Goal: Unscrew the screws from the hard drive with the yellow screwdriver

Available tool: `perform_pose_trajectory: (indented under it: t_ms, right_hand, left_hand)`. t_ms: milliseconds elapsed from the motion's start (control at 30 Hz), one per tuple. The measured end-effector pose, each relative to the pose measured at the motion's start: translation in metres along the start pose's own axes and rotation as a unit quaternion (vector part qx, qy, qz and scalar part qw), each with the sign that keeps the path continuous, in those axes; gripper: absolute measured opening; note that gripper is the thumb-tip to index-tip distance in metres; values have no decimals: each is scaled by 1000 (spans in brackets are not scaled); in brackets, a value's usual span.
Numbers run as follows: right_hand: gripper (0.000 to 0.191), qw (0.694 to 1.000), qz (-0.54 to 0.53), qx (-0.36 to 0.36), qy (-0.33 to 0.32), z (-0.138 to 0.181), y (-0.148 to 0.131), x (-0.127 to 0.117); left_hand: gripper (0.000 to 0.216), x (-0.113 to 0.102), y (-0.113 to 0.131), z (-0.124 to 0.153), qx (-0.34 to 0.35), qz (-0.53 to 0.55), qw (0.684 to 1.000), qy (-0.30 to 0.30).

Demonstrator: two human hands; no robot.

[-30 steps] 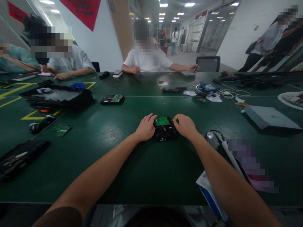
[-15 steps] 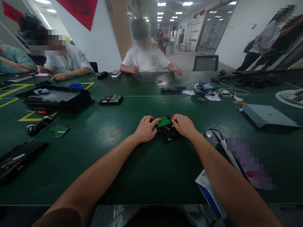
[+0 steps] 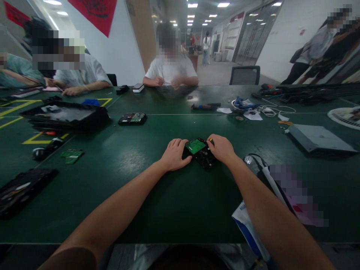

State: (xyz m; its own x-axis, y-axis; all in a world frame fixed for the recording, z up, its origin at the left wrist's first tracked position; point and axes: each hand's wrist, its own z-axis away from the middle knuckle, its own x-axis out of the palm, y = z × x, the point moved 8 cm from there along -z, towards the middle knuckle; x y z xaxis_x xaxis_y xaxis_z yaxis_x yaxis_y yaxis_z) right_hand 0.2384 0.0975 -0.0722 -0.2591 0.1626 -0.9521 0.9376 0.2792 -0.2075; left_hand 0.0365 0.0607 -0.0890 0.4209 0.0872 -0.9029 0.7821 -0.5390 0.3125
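Gripping hard drive [image 3: 200,153] between both our hands, mid-counter [image 3: 168,202], straight ahead of us. Drive lies skewed on counter, green circuit board up. Our left hand [image 3: 176,154] clamped on its left edge, fingers curled over far corner. Our right hand [image 3: 222,149] closed on its right edge; small yellow-tipped thing [image 3: 209,141] pokes out by fingers, what it is we cannot tell. Second drive [image 3: 132,119] farther back left, well apart. Flat grey box [image 3: 317,138] off right.

Black hard drive [image 3: 203,156], green circuit board [image 3: 196,146] face up, sat askew on the green table [image 3: 168,202], mid-table, well in from the table's near edge, left hand [image 3: 174,154] gripping one end, right hand [image 3: 222,149] touching the other.
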Motion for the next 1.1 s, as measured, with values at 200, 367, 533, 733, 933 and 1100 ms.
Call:
perform_pose_trajectory:
  t_ms: [200, 367, 533, 733, 933, 1100]
  right_hand:
    - [20, 1000, -6, -10, 1, 0, -1, 1]
    - [20, 1000, -4, -20, 5, 0, -2, 2]
    - [21, 999, -8, -36, 2, 1, -6, 3]
    - [21, 999, -4, -46, -8, 2, -11, 1]
    - [22, 999, 5, -47, -17, 3, -15, 2]
    - [23, 999, 23, -37, -26, 3, -14, 4]
  left_hand:
    - [71, 3, 6, 1, 50, 22, 998, -20]
    - [72, 4, 5, -1, 45, 12, 999, -10]
    - [73, 4, 7, -2, 25, -7, 1000, 2]
    - [72, 2, 15, -1, 11, -50, 999, 10]
    - [74, 0, 16, 0, 4, -69, 997, 27]
    - [70, 0, 14, 1, 6, -64, 997, 29]
